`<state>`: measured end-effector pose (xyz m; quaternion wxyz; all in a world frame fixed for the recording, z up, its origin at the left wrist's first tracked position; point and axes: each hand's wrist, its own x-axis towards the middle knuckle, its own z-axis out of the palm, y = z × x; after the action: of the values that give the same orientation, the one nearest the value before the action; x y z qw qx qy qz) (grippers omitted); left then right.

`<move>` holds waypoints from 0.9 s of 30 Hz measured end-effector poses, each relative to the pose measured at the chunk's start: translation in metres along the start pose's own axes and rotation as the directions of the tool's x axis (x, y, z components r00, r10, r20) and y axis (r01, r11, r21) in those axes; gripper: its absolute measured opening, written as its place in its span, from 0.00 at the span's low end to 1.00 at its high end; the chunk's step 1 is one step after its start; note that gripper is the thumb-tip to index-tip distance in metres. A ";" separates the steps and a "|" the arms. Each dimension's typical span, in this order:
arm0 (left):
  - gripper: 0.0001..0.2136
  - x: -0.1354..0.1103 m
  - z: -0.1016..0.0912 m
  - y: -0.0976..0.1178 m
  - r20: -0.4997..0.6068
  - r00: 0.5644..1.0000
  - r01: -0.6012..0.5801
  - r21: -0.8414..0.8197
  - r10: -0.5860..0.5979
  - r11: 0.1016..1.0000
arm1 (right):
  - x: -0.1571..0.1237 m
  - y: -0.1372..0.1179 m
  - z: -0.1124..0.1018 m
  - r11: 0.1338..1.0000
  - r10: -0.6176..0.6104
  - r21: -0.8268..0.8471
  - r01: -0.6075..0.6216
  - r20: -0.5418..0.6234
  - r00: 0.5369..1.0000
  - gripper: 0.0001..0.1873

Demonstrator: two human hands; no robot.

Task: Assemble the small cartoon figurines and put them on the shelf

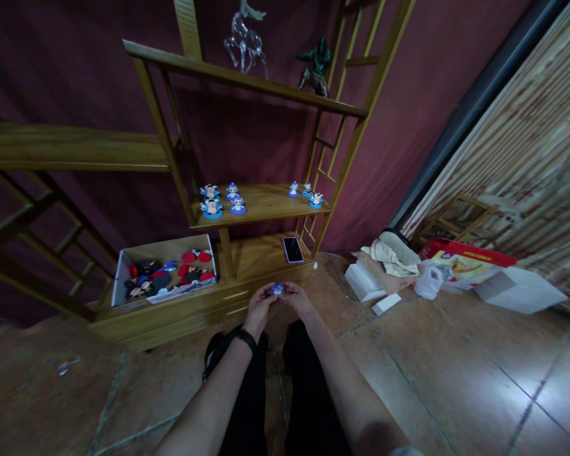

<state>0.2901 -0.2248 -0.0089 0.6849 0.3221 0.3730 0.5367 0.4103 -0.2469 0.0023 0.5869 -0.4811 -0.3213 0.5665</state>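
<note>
The left hand (259, 305) and right hand (298, 300) share a small purple figure (278, 289), fingers nearly closed around it. That fingertip hold could slip, and a drop onto the tiled floor (408, 361) below the hands might chip it. On the shelf (268, 204) beyond the hands, the left-hand cluster (212, 208) stands tight; a careless reach could topple one. The phone (293, 249), ahead and rightward, might get knocked.

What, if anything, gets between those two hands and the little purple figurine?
Nothing visible does: the left hand and the right hand hold the little purple figurine between them, in front of the wooden cabinet.
</note>
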 end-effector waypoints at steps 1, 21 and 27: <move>0.22 -0.001 0.000 0.001 0.005 1.000 -0.006 0.000 0.006 1.000 | -0.001 -0.002 0.001 1.000 -0.018 -0.004 0.018 0.005 1.000 0.21; 0.13 -0.003 0.001 0.011 -0.065 0.988 0.138 -0.029 -0.140 0.990 | -0.010 -0.015 0.005 0.987 0.109 0.121 -0.104 -0.040 0.993 0.21; 0.13 -0.001 -0.002 0.008 -0.088 0.990 0.108 0.006 -0.107 0.994 | -0.011 -0.017 0.005 0.989 0.100 0.114 -0.096 -0.029 0.995 0.19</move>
<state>0.2841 -0.2244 -0.0033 0.6940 0.2813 0.4225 0.5106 0.4099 -0.2550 0.0216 0.5901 -0.4721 -0.2545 0.6034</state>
